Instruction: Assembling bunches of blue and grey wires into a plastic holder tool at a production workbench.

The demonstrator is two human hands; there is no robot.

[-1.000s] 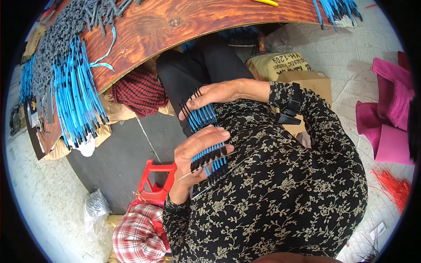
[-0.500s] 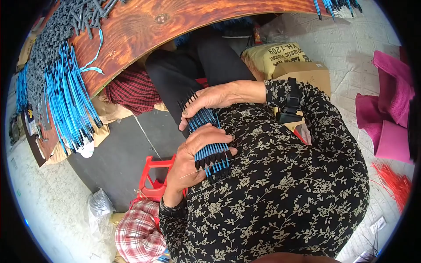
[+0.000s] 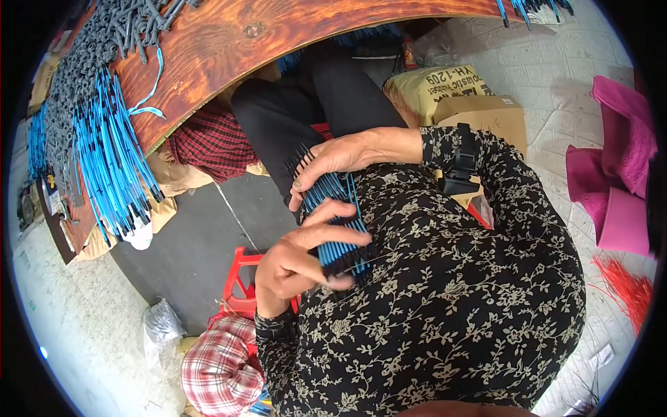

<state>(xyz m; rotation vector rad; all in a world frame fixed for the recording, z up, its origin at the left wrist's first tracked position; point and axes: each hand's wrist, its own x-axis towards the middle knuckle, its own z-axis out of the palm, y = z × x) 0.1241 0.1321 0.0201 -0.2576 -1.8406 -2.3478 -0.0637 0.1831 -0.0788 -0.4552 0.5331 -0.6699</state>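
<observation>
The left hand (image 3: 295,260) lies half-curled, fingers spread over the near end of a bundle (image 3: 338,222) of blue rods with black tips, thumb under it. The right hand (image 3: 333,158) closes on the bundle's far end. The bundle sits tight against the person's patterned front, over the lap. Just beyond, the table (image 3: 236,42) edge hems the hands in; left, open dark floor. More rods (image 3: 114,156) hang off the table's left side.
</observation>
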